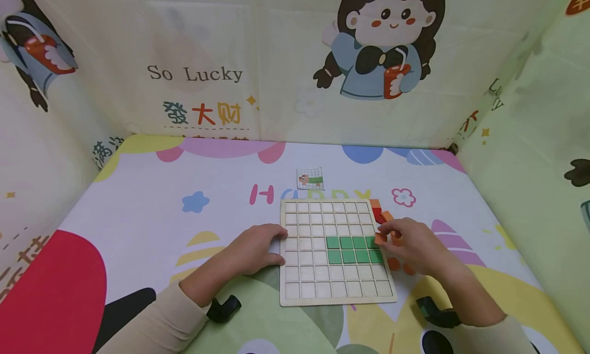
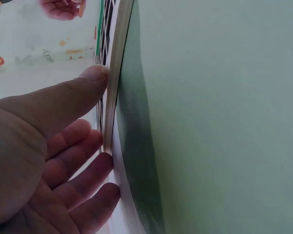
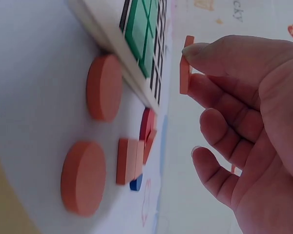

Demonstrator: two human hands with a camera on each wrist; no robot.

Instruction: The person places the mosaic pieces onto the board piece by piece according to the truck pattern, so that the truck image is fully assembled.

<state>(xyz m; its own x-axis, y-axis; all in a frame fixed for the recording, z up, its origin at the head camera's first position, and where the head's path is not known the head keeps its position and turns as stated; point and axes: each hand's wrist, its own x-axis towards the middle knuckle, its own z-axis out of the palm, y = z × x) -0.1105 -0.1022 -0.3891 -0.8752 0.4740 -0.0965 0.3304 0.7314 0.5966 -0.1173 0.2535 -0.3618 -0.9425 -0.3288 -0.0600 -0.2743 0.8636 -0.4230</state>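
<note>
A wooden grid board (image 1: 305, 275) lies on the table, with a double row of green square tiles (image 1: 352, 243) in its right half. My left hand (image 1: 252, 249) rests thumb and fingertips against the board's left edge, the fingers loosely bent. Between thumb and forefinger, my right hand (image 1: 415, 247) pinches a thin orange tile (image 3: 184, 73) above the board's right edge. Round orange discs (image 3: 84, 178) lie beside that edge, near stacked orange pieces (image 3: 129, 161) and a red piece (image 3: 146, 124). In the head view, the right hand partly hides the loose pieces.
Behind the board is a small card (image 1: 311, 179) printed with a coloured grid picture. A patterned cloth (image 1: 152, 190) covers the table, and printed fabric (image 1: 276, 62) hangs at the back and sides. The right wrist view also shows a blue piece (image 3: 136, 183).
</note>
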